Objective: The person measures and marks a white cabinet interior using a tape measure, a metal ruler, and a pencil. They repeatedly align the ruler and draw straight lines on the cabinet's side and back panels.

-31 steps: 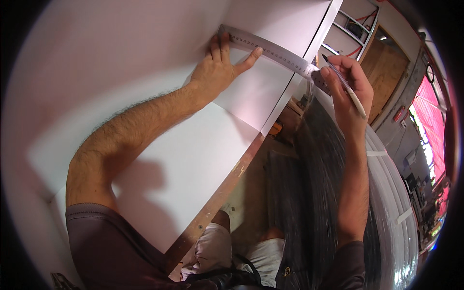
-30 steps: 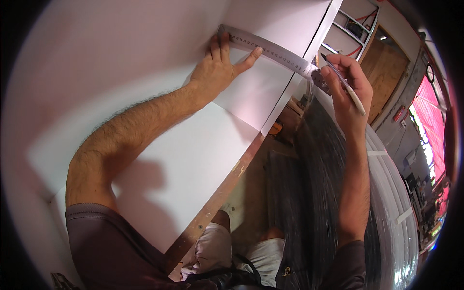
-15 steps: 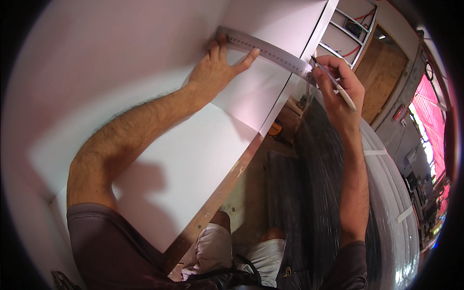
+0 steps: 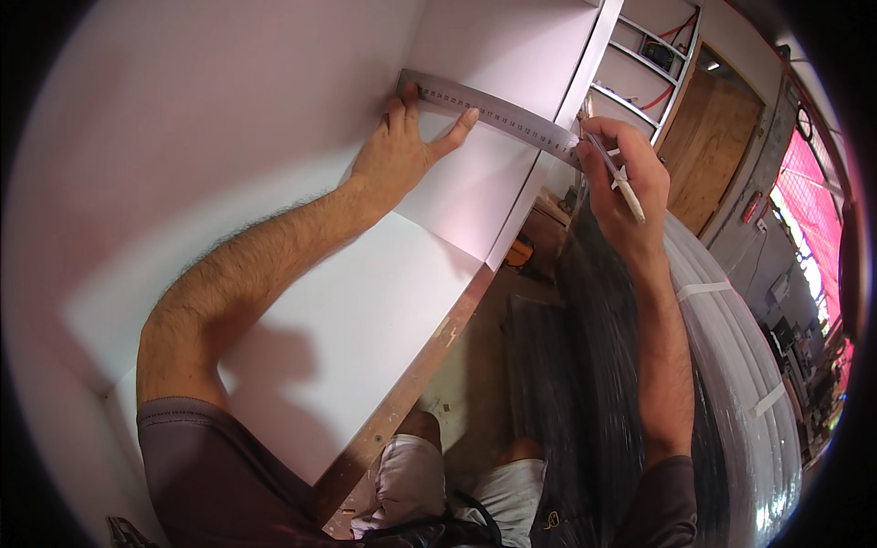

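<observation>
A steel ruler (image 4: 516, 123) lies across the white inner panel (image 4: 489, 50) of a cabinet-like box, reaching over its front edge strip (image 4: 589, 64). My left hand (image 4: 393, 160) has its fingers spread, their tips pressing on the ruler near its far left end, the thumb farther right along it. My right hand (image 4: 635, 183) grips a slim pen (image 4: 628, 196) with a white tape-wrapped barrel. The pen's tip is near the edge strip at the ruler's right part; whether it touches is unclear. My right fingers partly hide that end of the ruler.
A wooden edge (image 4: 402, 402) runs along the white lower board (image 4: 365, 320). On the right are large dark and pale plastic-wrapped rolls (image 4: 722, 338). Farther back are a metal rack (image 4: 644, 64), a plywood door (image 4: 694, 155) and a red mesh-covered opening (image 4: 808, 219).
My right hand and pen have moved left, closer to the edge strip. The ruler and my left hand appear slightly lower in the picture as the whole view has shifted.
</observation>
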Motion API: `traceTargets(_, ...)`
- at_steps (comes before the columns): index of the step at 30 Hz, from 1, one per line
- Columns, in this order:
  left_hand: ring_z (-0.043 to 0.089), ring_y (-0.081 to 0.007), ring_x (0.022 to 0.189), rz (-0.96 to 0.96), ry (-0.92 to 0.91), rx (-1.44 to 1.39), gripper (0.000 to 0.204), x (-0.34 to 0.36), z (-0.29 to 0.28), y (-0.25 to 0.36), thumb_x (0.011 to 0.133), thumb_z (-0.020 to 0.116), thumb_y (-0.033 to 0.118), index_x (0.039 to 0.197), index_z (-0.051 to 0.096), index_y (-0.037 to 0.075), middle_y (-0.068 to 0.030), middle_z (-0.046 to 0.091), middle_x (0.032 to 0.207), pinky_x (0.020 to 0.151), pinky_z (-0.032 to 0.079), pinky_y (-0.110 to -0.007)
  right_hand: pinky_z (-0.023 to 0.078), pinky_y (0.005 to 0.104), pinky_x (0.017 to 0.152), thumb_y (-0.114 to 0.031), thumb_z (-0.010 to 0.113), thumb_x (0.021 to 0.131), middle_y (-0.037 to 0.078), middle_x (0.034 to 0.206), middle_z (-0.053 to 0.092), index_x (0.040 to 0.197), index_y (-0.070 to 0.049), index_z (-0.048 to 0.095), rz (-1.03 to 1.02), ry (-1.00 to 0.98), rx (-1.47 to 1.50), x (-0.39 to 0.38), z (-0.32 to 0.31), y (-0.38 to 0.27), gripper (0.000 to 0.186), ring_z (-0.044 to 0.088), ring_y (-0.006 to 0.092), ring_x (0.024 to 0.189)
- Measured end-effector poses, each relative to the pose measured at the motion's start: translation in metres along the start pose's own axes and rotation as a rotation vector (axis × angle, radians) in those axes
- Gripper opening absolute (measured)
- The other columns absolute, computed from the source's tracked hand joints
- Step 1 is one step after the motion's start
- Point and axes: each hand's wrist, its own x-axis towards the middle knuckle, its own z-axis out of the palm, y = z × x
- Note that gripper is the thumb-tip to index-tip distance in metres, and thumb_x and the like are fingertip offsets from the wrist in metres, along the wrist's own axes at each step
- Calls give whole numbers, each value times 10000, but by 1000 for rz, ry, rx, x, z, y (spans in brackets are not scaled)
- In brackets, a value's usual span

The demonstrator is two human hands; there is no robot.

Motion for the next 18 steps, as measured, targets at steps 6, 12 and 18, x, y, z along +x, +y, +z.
traceTargets(6, 606, -408, 1185, -9, 35, -25, 1097, 0, 6, 2, 937, 654, -79, 1729, -10, 287, -501, 416, 1490, 927, 637, -368, 548, 374, 771, -60, 748, 942, 124, 936, 715, 1107, -57, 672, 71, -29, 103, 8, -1, -3, 182, 699, 266, 877)
traceTargets(12, 610, -412, 1136, -5, -15, 1, 1082, 0, 1, 2, 956, 700, 33, 1729, -5, 309, -507, 430, 1492, 940, 607, -379, 545, 385, 762, -58, 748, 933, 119, 934, 717, 1099, -55, 663, 65, -43, 66, 10, 5, 1, 186, 701, 280, 881)
traceTargets(18, 590, -459, 1220, -21, 24, -58, 1097, 0, 3, 2, 936, 640, -92, 1729, -6, 303, -500, 405, 1490, 882, 663, -371, 540, 391, 758, -55, 743, 929, 115, 923, 720, 1077, -63, 656, 84, -73, 102, 11, 7, -1, 172, 700, 288, 859)
